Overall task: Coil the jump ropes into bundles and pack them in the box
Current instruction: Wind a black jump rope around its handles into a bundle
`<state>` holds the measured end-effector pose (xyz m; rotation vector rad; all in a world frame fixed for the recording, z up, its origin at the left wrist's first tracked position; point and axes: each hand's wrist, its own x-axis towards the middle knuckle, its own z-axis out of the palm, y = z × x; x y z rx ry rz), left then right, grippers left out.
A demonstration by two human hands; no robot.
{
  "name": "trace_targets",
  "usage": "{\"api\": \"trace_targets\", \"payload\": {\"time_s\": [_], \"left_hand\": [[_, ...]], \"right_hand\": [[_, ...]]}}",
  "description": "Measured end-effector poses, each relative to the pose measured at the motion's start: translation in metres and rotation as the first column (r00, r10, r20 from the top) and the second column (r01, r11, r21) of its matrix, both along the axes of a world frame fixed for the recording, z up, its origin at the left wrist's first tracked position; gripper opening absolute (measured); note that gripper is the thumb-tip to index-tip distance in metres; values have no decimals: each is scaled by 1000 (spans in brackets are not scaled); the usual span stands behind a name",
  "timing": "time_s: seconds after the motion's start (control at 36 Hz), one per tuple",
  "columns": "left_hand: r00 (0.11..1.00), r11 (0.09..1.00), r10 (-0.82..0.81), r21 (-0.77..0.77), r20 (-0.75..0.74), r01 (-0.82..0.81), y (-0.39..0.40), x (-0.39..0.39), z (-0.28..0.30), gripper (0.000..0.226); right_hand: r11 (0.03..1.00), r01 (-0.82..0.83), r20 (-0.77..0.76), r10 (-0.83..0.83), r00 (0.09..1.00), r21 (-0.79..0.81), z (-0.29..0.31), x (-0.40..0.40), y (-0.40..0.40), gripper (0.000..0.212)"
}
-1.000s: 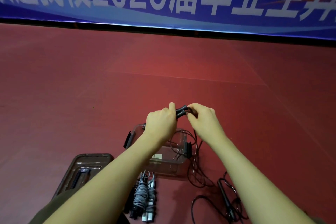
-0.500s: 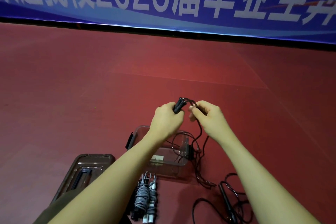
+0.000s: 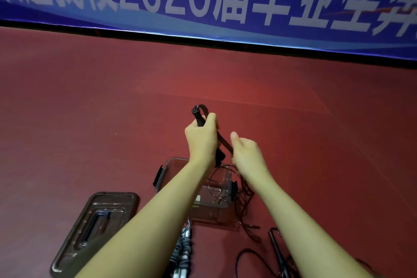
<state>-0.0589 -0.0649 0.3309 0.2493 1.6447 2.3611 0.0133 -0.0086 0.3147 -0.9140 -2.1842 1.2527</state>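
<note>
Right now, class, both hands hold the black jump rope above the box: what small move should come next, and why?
Probably wrap the cord round the handles in the left hand. The right hand already pinches the cord taut, and much of it trails loose over the clear box onto the floor.

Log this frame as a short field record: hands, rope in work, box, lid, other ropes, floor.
left hand: grips black rope handles, raised above box
right hand: pinches the cord just below the handles
cord: trails down over the box's right side to the floor
box: clear, open, no bundle seen inside
lid: on floor, left of box
grey bundle: coiled, on floor, near side of box
loose black rope: uncoiled, right of bundle
floor: red
</note>
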Motion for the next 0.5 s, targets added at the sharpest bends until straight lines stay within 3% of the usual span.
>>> {"api": "trace_targets", "payload": {"time_s": [0.06,0.28,0.39,0.5], "left_hand": [[995,997,-24,74,95,17,3,4,0,27],[906,902,-214,431,365,39,12,11,-1,34],[876,849,-287,526,387,46,14,13,-2,34],[850,804,-363,590,382,78,14,13,-4,30]], "right_hand": [[990,71,-2,-71,997,120,-4,0,-2,42],[969,162,3,-165,986,189,-14,-7,-5,56],[968,184,38,-193,981,170,-13,-8,2,63],[963,192,-25,-190,981,190,-14,-8,5,62]]}}
